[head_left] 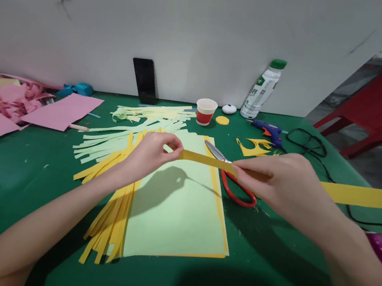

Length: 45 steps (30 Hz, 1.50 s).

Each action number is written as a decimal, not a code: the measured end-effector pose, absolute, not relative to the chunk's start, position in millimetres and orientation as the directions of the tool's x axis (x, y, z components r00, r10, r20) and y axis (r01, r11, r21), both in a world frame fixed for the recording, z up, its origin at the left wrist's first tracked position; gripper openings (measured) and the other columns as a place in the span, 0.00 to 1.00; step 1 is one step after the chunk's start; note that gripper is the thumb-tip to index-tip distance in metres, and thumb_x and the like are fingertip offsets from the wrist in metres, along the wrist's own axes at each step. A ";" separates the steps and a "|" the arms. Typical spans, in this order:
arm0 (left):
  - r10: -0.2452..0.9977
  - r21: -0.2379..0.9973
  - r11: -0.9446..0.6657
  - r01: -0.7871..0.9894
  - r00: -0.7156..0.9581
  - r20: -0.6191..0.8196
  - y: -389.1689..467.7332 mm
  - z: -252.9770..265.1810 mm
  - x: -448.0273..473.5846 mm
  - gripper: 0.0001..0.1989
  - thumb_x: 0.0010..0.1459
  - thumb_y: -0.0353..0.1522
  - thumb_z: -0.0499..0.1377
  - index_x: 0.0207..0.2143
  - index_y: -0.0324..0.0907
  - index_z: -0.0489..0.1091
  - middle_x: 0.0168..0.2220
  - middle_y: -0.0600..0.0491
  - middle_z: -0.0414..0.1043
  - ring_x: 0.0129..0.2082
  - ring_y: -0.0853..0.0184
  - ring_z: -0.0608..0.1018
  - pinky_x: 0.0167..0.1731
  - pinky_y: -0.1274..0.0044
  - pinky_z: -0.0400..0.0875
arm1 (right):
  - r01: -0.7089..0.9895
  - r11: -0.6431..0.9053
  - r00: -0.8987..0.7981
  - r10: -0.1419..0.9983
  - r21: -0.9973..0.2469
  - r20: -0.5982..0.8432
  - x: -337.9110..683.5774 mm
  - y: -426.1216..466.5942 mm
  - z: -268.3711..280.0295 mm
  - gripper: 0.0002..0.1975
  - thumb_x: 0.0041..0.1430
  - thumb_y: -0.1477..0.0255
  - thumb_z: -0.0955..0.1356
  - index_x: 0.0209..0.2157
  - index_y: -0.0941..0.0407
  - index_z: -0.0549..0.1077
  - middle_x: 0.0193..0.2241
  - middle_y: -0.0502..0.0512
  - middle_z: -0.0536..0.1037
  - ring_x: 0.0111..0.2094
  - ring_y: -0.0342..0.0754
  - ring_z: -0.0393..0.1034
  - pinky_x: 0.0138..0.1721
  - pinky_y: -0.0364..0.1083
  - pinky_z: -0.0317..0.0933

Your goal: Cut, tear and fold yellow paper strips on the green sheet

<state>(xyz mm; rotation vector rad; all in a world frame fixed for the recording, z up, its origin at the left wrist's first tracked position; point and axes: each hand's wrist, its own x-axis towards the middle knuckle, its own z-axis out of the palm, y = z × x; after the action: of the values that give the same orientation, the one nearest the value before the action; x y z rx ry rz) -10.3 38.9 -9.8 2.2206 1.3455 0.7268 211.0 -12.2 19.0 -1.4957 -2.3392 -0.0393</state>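
Note:
A yellow paper strip (206, 158) is stretched between my two hands above the table. My left hand (154, 152) pinches one end between thumb and fingertips. Further along, my right hand (274, 175) grips the strip, and its free end sticks out past the wrist to the right. Below lie pale green paper sheets (177, 216) with yellow paper showing at their edges. Several cut yellow strips (113, 222) rest along the left side of the sheets, partly under my left arm. Red-handled scissors (237, 193) lie beside the sheets, under the held strip.
Pale green strips (102, 143) lie behind the yellow ones. Pink paper (64, 111) and scraps cover the left. Along the wall stand a phone (144, 80), a paper cup (205, 112) and a leaning bottle (261, 91). A blue glue gun (270, 131) with a black cord lies right.

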 end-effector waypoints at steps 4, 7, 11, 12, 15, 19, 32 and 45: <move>0.909 0.573 -0.417 0.706 0.334 0.250 57.2 -12.9 -25.7 0.07 0.50 0.31 0.53 0.25 0.38 0.68 0.28 0.51 0.73 0.29 0.68 0.72 0.32 0.77 0.68 | 0.891 0.426 -0.359 0.873 -0.159 0.330 219.5 -12.8 22.4 0.14 0.52 0.69 0.62 0.18 0.56 0.74 0.11 0.49 0.63 0.15 0.39 0.49 0.19 0.42 0.42; 0.919 0.577 -0.394 0.716 0.289 0.268 63.0 -9.7 -31.8 0.09 0.52 0.33 0.53 0.26 0.37 0.68 0.29 0.49 0.72 0.30 0.66 0.73 0.32 0.76 0.68 | 0.869 0.457 -0.388 0.867 -0.188 0.313 220.4 -11.9 23.5 0.15 0.53 0.69 0.62 0.18 0.56 0.74 0.13 0.50 0.67 0.16 0.39 0.53 0.19 0.42 0.45; 0.867 0.643 -0.472 0.603 0.449 0.216 41.0 -0.9 -19.1 0.14 0.58 0.38 0.48 0.39 0.39 0.67 0.37 0.50 0.73 0.37 0.68 0.74 0.34 0.79 0.66 | 0.803 0.502 -0.472 0.865 -0.320 0.173 209.4 -6.7 18.6 0.14 0.54 0.71 0.62 0.20 0.56 0.75 0.15 0.49 0.71 0.16 0.39 0.56 0.19 0.41 0.46; 0.831 0.630 -0.502 0.592 0.532 0.162 32.5 -0.2 -13.8 0.14 0.58 0.38 0.49 0.42 0.41 0.66 0.38 0.51 0.73 0.37 0.68 0.74 0.32 0.80 0.66 | 0.790 0.496 -0.476 0.867 -0.361 0.150 205.5 -5.3 16.0 0.13 0.53 0.72 0.62 0.22 0.56 0.75 0.16 0.49 0.72 0.17 0.39 0.57 0.20 0.41 0.47; 0.744 0.402 -0.624 0.670 0.667 0.045 11.6 -4.2 -0.4 0.14 0.59 0.38 0.49 0.32 0.40 0.70 0.26 0.52 0.74 0.25 0.69 0.74 0.23 0.80 0.60 | 0.752 0.455 -0.444 0.885 -0.478 0.143 194.7 -2.5 6.6 0.09 0.51 0.75 0.63 0.26 0.56 0.76 0.22 0.50 0.77 0.21 0.40 0.64 0.23 0.41 0.53; 0.738 0.211 -0.660 0.721 0.675 0.004 1.9 -12.5 6.4 0.18 0.61 0.35 0.46 0.25 0.38 0.69 0.20 0.51 0.72 0.18 0.69 0.71 0.17 0.79 0.51 | 0.683 0.448 -0.431 0.885 -0.577 0.176 184.3 -4.0 -4.4 0.09 0.49 0.78 0.64 0.27 0.57 0.76 0.26 0.50 0.79 0.28 0.43 0.69 0.30 0.42 0.57; 0.758 0.272 -0.625 0.732 0.652 -0.013 -2.4 2.0 -2.8 0.17 0.59 0.35 0.48 0.25 0.40 0.72 0.20 0.52 0.73 0.19 0.69 0.73 0.19 0.80 0.54 | 0.691 0.482 -0.407 0.875 -0.539 0.262 182.7 -8.1 1.0 0.06 0.46 0.79 0.64 0.22 0.58 0.72 0.21 0.49 0.75 0.23 0.40 0.66 0.26 0.40 0.57; 0.801 0.366 -0.579 0.729 0.592 0.089 12.2 32.6 -43.8 0.13 0.56 0.37 0.52 0.26 0.45 0.74 0.23 0.59 0.76 0.18 0.74 0.71 0.18 0.83 0.58 | 0.802 0.409 -0.270 0.898 -0.436 0.347 217.4 7.3 16.5 0.06 0.48 0.71 0.65 0.21 0.56 0.71 0.23 0.50 0.76 0.24 0.45 0.69 0.27 0.43 0.61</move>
<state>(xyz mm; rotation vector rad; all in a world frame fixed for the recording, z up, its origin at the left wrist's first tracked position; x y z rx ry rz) -43.8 12.2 32.6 2.5321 1.2508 0.3553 217.4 7.3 16.5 -1.4402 -2.1259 0.2331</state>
